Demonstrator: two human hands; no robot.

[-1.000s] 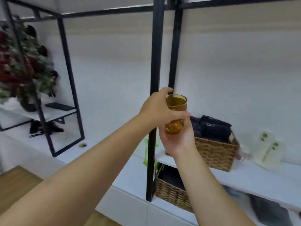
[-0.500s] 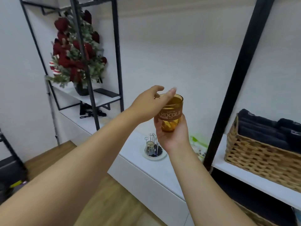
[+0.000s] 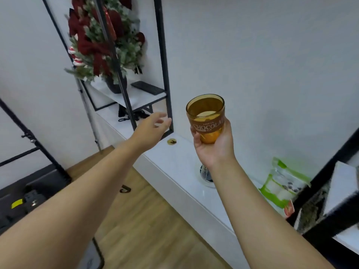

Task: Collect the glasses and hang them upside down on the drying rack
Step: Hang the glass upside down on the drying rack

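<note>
**Ana:** While the right hand (image 3: 212, 146) keeps that amber, see-through glass with the brown "CHOCOLA" band (image 3: 206, 118) upright, would you call any of the job done?

**Ben:** One glass is collected, I'd say, and nothing more. Its lower half sits cupped in the palm, fingers (image 3: 196, 138) wrapped round its foot, mouth facing up, in the air above the long white counter (image 3: 174, 158). It hasn't been turned over.

**Ana:** And the left hand (image 3: 153, 126)?

**Ben:** Empty, fingers loosely spread, reaching forward well apart from the glass, near the black metal shelf frame (image 3: 165, 74). It grips nothing.

**Ana:** Where's the drying rack?

**Ben:** Mostly hidden. Just below the right wrist a round white base with shiny metal on it (image 3: 206, 176) stands on the counter; my guess is that's the rack. Whether any glass hangs there already, I can't tell.

**Ana:** So what's left?

**Ben:** Judging from this: flip the glass, lower it onto a prong, then fetch whatever others remain. None show here, only the green-and-white packet (image 3: 281, 185) further right and the red-and-green flower arrangement in its dark pot (image 3: 104, 45) on the shelf behind.
</note>
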